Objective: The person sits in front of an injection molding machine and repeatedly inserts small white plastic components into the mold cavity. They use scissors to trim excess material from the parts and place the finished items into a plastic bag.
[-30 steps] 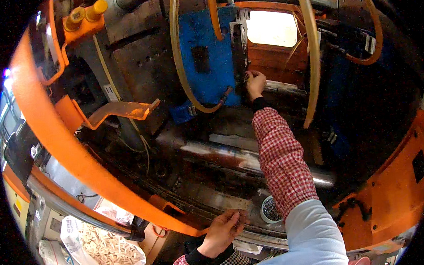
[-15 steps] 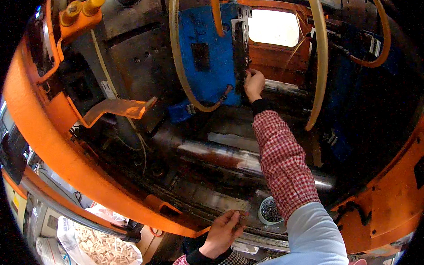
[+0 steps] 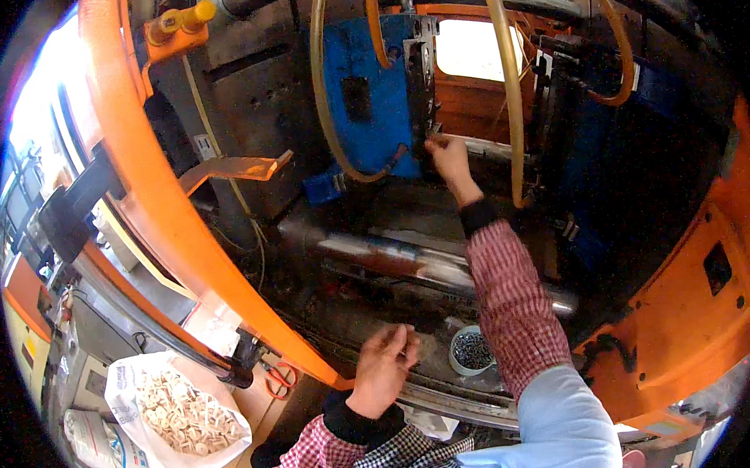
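My right hand point(image 3: 450, 162) is stretched deep into the machine, its fingertips pinched at the dark inner face point(image 3: 420, 94) of a blue mould block point(image 3: 367, 138). Whatever it grips there is too small to make out. Low in front of me, my left hand point(image 3: 383, 372) is raised with its fingers curled and pressed together. Any small piece between those fingertips is blurred. Beside that hand, on the machine's ledge, stands a pale bowl point(image 3: 455, 363) of small dark metal pieces point(image 3: 474, 349). My right sleeve passes close by the bowl.
Hoses point(image 3: 508, 86) hang around the blue block. A shiny round bar point(image 3: 393, 258) crosses below my right arm. An orange frame point(image 3: 200, 258) curves along the left. Beyond it stand an open white bag point(image 3: 121, 387) of beige pieces and red-handled scissors point(image 3: 278, 380).
My view has swung, showing more of the left side. My left hand has lifted slightly, and my right fingertips sit a little lower along the blue block's inner face.
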Available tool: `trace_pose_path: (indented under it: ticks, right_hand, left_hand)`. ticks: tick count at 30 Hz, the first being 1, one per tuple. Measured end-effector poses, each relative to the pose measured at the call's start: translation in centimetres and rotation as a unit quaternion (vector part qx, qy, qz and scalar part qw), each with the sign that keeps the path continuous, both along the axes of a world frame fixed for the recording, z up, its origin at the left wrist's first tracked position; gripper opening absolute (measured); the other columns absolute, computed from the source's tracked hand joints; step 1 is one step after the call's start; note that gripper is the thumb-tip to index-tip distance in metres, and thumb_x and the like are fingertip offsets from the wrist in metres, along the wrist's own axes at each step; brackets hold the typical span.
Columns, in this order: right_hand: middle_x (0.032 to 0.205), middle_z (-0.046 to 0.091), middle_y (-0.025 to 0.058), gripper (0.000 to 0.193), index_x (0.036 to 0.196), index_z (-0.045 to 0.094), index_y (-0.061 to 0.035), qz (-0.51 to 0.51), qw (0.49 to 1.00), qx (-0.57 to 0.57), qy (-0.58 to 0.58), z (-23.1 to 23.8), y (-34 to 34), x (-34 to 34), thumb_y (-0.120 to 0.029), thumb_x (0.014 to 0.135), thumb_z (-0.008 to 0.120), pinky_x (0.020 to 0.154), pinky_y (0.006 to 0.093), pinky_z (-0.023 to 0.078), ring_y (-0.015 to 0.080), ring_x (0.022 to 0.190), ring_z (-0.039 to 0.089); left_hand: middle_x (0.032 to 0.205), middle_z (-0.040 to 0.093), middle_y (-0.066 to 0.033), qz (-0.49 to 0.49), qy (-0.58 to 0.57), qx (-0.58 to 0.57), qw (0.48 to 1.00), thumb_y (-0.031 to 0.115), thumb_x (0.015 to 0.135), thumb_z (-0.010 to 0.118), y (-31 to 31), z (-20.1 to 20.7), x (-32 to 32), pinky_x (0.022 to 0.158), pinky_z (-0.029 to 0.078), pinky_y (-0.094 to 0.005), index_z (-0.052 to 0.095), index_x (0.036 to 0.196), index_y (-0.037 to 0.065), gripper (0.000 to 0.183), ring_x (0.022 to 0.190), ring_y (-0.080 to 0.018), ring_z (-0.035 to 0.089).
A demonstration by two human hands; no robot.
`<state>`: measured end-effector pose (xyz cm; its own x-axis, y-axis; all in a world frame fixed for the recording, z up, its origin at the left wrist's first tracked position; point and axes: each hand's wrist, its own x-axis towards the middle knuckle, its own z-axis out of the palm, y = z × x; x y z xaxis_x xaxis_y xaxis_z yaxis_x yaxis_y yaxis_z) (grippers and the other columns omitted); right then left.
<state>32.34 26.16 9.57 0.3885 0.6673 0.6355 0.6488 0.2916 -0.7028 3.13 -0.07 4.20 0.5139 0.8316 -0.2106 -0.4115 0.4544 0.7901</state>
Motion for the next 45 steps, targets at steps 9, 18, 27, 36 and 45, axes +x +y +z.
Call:
trace_pose_path:
  ticks: [9, 18, 27, 36, 45]
  right_hand:
    - [0.075, 0.064, 0.0164, 0.021, 0.08, 0.067, -0.0016, 0.339, 0.891, -0.207, -0.221, 0.5, -24.5, -13.7, -0.021, 0.072, 0.068, 0.064, 0.0356, 0.048, 0.0299, 0.067, 0.061]
    - [0.077, 0.064, 0.0125, 0.011, 0.081, 0.066, -0.0008, 0.359, 0.905, -0.1, -0.203, -0.7, -24.2, -13.5, -0.009, 0.072, 0.067, 0.065, 0.0328, 0.047, 0.0265, 0.071, 0.061]
    - [0.076, 0.066, 0.0048, 0.009, 0.079, 0.067, 0.0012, 0.124, 0.985, 0.091, 0.082, 0.8, -14.9, -9.0, -0.006, 0.076, 0.062, 0.064, 0.0229, 0.045, 0.0097, 0.07, 0.059]
    - [0.092, 0.063, 0.013, 0.018, 0.098, 0.06, 0.0063, 0.055, 0.917, 0.195, 0.343, 2.6, 0.3, 0.2, -0.003, 0.083, 0.059, 0.07, 0.0244, 0.049, 0.0187, 0.08, 0.061]
    - [0.085, 0.066, 0.013, 0.03, 0.103, 0.059, 0.0063, -0.15, 0.97, 0.121, 0.147, 3.4, 4.3, 1.3, -0.009, 0.078, 0.066, 0.066, 0.0301, 0.048, 0.0185, 0.082, 0.063]
  left_hand:
    - [0.059, 0.043, 0.0, 0.032, -0.104, -0.017, 0.994, 0.039, 0.089, 0.051, 1.0, -0.4, 0.3, 0.042, 0.024, -0.0215, 0.051, 0.084, 0.006, 0.032, 0.044, -0.0081, 0.032]
    - [0.069, 0.052, -0.0039, 0.024, -0.09, -0.053, 0.994, 0.04, 0.087, 0.052, 1.3, 0.5, -0.2, 0.043, 0.025, -0.02, 0.055, 0.087, 0.002, 0.038, 0.044, -0.0065, 0.032]
    - [0.072, 0.054, -0.0065, 0.025, -0.082, -0.03, 0.996, 0.033, 0.089, 0.053, 0.7, -1.1, -0.7, 0.045, 0.026, -0.0208, 0.056, 0.089, -0.002, 0.035, 0.047, -0.0076, 0.033]
    - [0.064, 0.05, -0.0024, 0.0, 0.0, -0.037, 0.999, 0.024, 0.092, 0.049, -1.2, -0.4, -0.9, 0.043, 0.024, -0.0208, 0.053, 0.085, -0.001, 0.026, 0.044, -0.0061, 0.031]
    - [0.076, 0.056, -0.0047, 0.113, 0.286, 0.517, 0.799, 0.018, 0.091, 0.052, -1.7, -1.6, -2.3, 0.051, 0.038, -0.0179, 0.055, 0.089, 0.001, 0.017, 0.058, -0.0094, 0.049]
